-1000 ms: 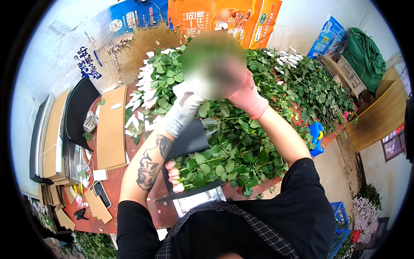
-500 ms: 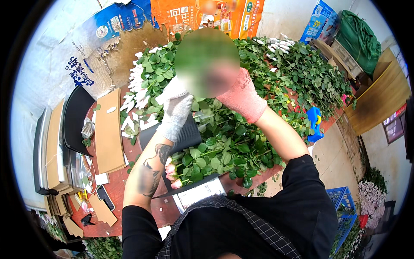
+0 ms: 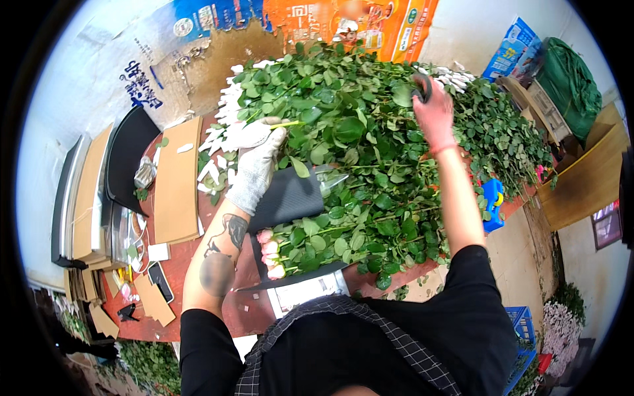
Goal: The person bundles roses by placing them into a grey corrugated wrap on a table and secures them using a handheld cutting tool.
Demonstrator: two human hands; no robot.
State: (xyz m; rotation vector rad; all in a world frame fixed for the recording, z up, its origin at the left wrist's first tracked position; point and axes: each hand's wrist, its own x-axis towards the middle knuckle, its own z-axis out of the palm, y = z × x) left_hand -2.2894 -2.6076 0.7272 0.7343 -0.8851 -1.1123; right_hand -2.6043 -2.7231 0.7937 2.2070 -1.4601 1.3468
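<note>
My left hand (image 3: pixel 261 158), in a pale knitted glove, is closed around a rose stem (image 3: pixel 288 124) whose light-green end sticks out past the fingers. A white-sleeved bud (image 3: pixel 249 136) shows at the far side of that hand. Farther right, over the leaves, my right hand (image 3: pixel 436 119) in a pinkish-red glove grips a black curved, loop-shaped tool (image 3: pixel 423 87); its exact kind is unclear. Beneath both hands spreads a thick heap of leafy rose stems (image 3: pixel 350 129). Several pale pink roses (image 3: pixel 269 254) lie with their heads together nearer me.
Black corrugated sheet (image 3: pixel 287 198) lies under the stems. Brown cardboard (image 3: pixel 177 181), a phone (image 3: pixel 160 284) and a black clip (image 3: pixel 127 312) rest on the red table (image 3: pixel 198 264) at left. A blue tape dispenser (image 3: pixel 492 206) sits at the right edge, near more sleeved roses (image 3: pixel 456 78).
My hands were close together over the heap and are now well apart. The right one has moved right with the black tool; the left has drawn slightly left. The view has shifted a little.
</note>
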